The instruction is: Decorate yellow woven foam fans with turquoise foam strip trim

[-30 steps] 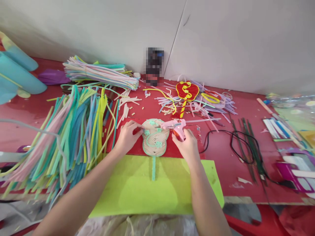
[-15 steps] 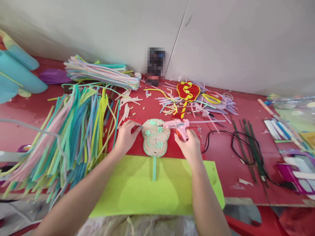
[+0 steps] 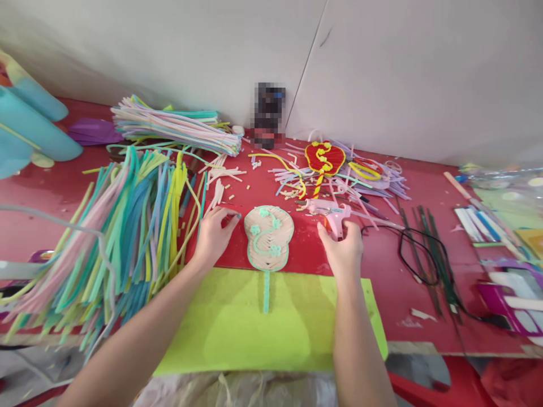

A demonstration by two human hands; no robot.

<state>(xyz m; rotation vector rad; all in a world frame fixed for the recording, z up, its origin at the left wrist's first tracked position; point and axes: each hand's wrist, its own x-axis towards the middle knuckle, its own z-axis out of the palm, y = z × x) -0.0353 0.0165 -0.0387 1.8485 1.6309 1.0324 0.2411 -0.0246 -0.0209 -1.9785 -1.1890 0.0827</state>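
Against a pale wall (image 3: 382, 85), the red tabletop (image 3: 475, 333) carries a mint-trimmed fan (image 3: 263, 259) between the hands, its long axis pointing toward the person, the left hand (image 3: 215, 234) nearer. The right hand's (image 3: 345, 249) grip wraps a pink glue gun (image 3: 335, 210); the left's thumb and fingertip almost meet, though I can't tell whether they pinch anything. Fuzzy stems (image 3: 139, 226) crowd the left, a red fan (image 3: 335, 158) lies beyond, and nothing blocks either hand.

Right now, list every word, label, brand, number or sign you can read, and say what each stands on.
None can be read.
Pink glue gun: any print on it is too small to read.
Dark upright object: pixelated, unreadable.
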